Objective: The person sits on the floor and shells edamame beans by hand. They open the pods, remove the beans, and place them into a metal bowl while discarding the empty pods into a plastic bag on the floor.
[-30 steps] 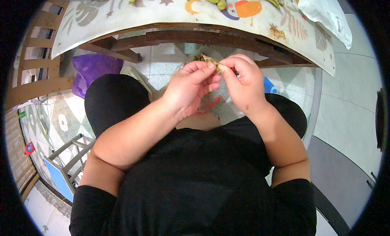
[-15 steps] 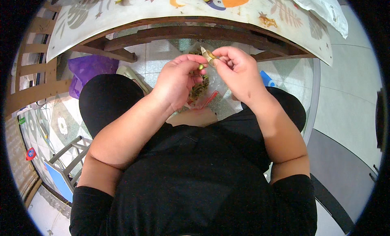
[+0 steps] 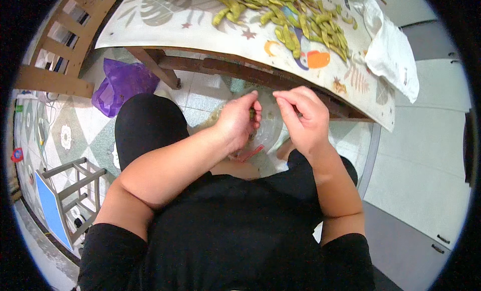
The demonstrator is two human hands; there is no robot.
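My left hand [image 3: 241, 118] is closed, its fingers curled in toward the palm. A bit of green shows by those fingers, but I cannot make out whether it is held or lies behind them. Just to its right is my right hand [image 3: 306, 115], thumb and forefinger pinched together with nothing visible between them. A gap separates the two hands. Below them, between my legs, lies a clear plastic bag [image 3: 271, 131] with a red strip; my left hand hides most of what is inside. Many green bean pods [image 3: 283, 20] are spread on the table ahead.
A patterned cloth covers the table [image 3: 200, 33], whose front edge lies just beyond my hands. On its right is a white plastic bag [image 3: 390, 53]. A purple bag [image 3: 125, 85] sits on the floor at left, near a blue-topped stool [image 3: 54, 211]. Pale cabinets [image 3: 406, 155] stand right.
The view has shifted, bringing more of the table and its pods into sight. The opened pod in my right hand and the green bean at my left fingertips no longer show. My hands have moved apart.
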